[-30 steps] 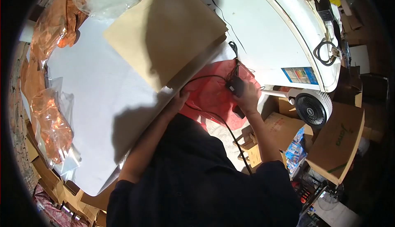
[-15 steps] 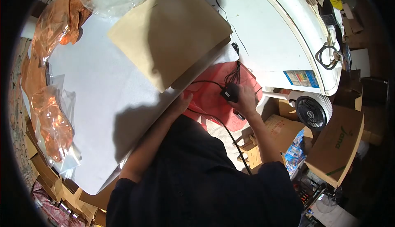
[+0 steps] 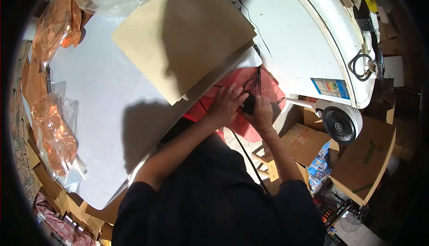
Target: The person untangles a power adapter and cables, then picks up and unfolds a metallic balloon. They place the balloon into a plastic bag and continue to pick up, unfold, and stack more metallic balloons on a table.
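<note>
The right hand grips a black block; the left hand touches it, grip unclear. At four o'clock, a carton holds blue packets.

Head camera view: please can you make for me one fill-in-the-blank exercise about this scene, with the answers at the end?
The right hand holds a small object that is ____ in colour. The other hand close to it is the ____ one. A dark ____ falls across the tan sheets. Beside the cardboard box with green print is a ____ with a round grille.

Missing words: black; left; shadow; fan.
</note>
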A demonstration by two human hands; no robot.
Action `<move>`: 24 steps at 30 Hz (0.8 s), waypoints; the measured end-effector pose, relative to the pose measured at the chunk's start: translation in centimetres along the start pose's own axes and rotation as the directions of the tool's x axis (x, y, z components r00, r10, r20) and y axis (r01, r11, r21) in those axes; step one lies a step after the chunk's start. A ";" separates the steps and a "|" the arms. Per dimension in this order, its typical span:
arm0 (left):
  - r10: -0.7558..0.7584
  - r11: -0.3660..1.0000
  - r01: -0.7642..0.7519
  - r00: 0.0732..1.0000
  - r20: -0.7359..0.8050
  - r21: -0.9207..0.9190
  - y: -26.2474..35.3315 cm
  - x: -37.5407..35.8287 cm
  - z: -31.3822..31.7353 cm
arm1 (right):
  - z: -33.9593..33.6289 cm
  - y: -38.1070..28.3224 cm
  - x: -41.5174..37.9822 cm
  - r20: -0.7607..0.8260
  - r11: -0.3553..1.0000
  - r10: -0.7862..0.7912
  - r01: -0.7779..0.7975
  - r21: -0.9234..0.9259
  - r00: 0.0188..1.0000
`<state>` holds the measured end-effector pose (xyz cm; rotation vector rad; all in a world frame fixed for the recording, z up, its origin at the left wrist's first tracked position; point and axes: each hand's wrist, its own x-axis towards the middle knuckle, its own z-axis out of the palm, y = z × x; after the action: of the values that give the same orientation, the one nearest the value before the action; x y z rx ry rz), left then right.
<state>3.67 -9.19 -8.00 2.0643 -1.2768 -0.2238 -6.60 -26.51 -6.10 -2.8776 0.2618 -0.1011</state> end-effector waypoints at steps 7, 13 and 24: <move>0.010 0.967 -0.039 0.993 0.115 0.253 -0.5 2.3 2.8 | 0.0 0.2 0.8 0.109 0.991 -0.055 0.041 0.127 0.992; -0.042 0.971 -0.032 0.953 0.299 0.236 -0.9 4.2 3.5 | -0.8 6.1 4.1 0.289 0.916 0.013 -0.127 0.380 0.957; -0.002 0.959 -0.090 0.947 0.322 0.269 -1.3 4.1 3.3 | 6.9 19.0 13.2 0.207 0.857 -0.469 0.386 0.341 0.859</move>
<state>5.16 -13.82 -10.47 2.3029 -1.6296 -0.3897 3.80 -45.45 -16.99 -2.5582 -0.4284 0.1799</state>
